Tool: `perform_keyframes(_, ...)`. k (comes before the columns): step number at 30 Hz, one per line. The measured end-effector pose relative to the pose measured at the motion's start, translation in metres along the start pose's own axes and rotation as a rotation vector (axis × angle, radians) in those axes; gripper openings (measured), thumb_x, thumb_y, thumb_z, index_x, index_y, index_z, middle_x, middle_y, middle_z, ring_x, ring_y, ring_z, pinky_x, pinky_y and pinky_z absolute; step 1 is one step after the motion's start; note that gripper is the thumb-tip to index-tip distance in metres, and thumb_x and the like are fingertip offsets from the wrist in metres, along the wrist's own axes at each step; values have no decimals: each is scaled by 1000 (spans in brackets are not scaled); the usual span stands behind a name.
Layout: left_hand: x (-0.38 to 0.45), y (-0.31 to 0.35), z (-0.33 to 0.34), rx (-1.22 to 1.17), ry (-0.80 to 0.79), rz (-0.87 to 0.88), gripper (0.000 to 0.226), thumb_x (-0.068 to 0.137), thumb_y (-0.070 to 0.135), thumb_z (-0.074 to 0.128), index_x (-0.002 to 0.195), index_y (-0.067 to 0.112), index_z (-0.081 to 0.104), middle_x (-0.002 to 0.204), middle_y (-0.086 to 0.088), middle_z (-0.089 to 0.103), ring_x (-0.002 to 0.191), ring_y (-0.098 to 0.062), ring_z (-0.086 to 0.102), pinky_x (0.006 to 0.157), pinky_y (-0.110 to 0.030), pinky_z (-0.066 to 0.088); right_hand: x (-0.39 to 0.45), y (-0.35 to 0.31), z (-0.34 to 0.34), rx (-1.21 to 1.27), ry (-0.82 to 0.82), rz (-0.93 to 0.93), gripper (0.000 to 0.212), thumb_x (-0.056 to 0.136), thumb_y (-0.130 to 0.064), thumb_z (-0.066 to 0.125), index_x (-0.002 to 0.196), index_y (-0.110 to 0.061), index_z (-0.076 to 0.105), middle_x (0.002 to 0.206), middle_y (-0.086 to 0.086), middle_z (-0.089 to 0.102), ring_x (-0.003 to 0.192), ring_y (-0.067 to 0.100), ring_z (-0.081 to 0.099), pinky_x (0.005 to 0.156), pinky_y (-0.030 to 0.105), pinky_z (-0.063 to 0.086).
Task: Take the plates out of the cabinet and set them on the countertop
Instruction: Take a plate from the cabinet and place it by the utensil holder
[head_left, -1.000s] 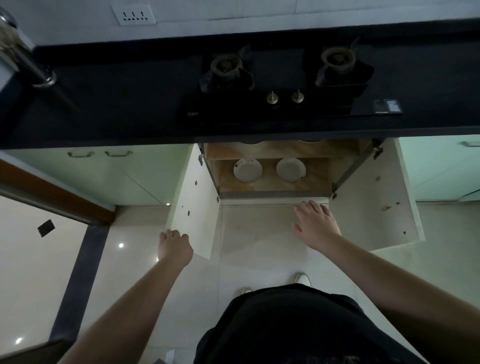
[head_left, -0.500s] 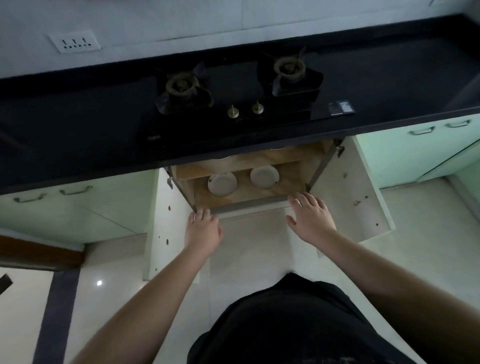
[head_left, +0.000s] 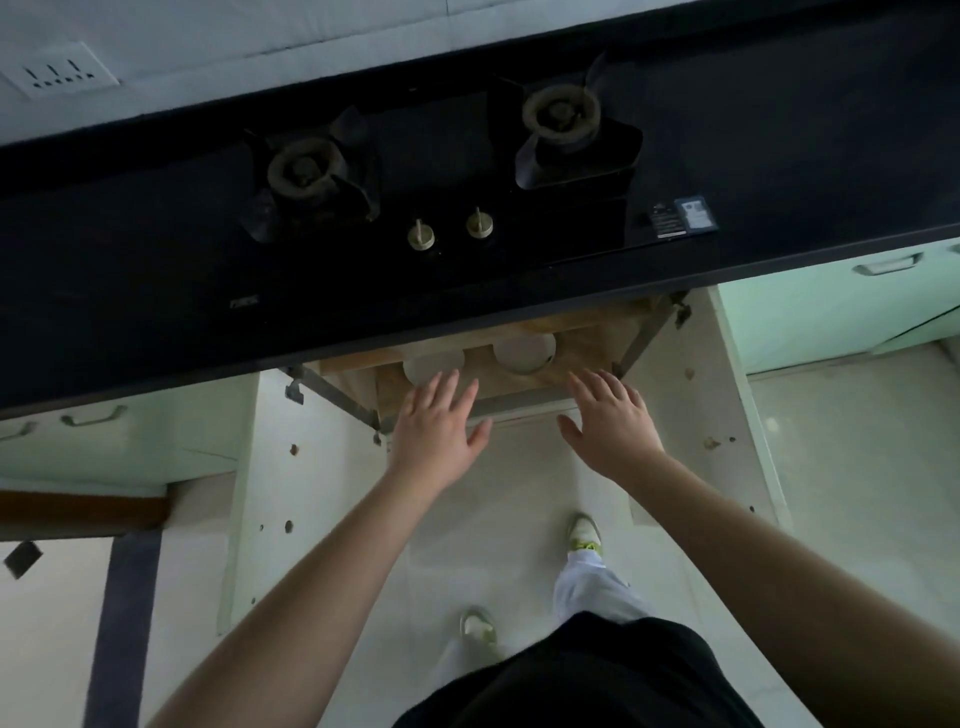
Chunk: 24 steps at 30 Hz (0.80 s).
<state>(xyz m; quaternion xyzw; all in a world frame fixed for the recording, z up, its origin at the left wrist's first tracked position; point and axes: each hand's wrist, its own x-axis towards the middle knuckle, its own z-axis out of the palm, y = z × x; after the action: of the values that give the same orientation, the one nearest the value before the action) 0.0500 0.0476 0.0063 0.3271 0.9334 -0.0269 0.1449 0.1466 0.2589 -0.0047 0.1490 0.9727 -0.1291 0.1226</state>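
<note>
Two white plates lie on the wooden floor of the open cabinet (head_left: 587, 358) under the stove: the left plate (head_left: 426, 366) and the right plate (head_left: 524, 353), both partly hidden by the black countertop (head_left: 156, 291) edge. My left hand (head_left: 436, 431) is spread with straight fingers at the cabinet's front edge, its fingertips just before the left plate. Beside it, my right hand (head_left: 610, 426) is also spread flat, just in front of the cabinet sill below the right plate. Neither hand holds anything.
Both cabinet doors stand swung open: the left door (head_left: 306, 493) and the right door (head_left: 727, 415). A two-burner gas stove (head_left: 447, 176) sits in the countertop above. Pale green cabinets (head_left: 831, 306) flank the opening. My feet stand on the light tiled floor (head_left: 857, 467).
Both hands have moved forward to the cabinet mouth and the left hand has uncurled. The view has come closer, so the countertop edge hides more of the plates.
</note>
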Motion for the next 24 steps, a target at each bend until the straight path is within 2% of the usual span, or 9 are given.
perform_keyframes(11,108,-4,74,15,17,51,69,99,60,17,157,22,17,165,-6,13,151,-24,8,122,-44,9,104,27,76,48,126,40,63,96,-41,44,150,-12,28,155,10,33,145,28,22,117,43,18)
perform_keyframes(15,146,-13,117,12,107,63,68,97,57,22,153,20,31,160,-8,28,148,-27,22,121,-47,17,140,32,116,62,180,57,64,93,-47,34,149,-15,30,153,8,36,143,28,26,116,45,23)
perform_keyframes(18,178,-17,146,-1,171,55,61,98,54,30,148,22,40,156,-10,37,144,-29,30,119,-48,20,168,38,142,56,230,69,63,95,-48,34,150,-17,27,154,7,34,144,28,24,116,42,19)
perform_keyframes(21,209,-20,168,-31,239,61,54,98,50,39,146,25,44,155,-12,39,143,-31,32,117,-48,21,198,45,160,89,276,91,66,95,-50,32,151,-17,23,156,9,30,144,29,22,116,44,20)
perform_keyframes(24,242,-23,183,-54,290,64,53,99,42,42,150,26,38,159,-9,30,145,-31,27,118,-46,19,231,51,176,188,363,108,68,94,-46,39,152,-14,21,154,14,32,142,32,26,114,49,27)
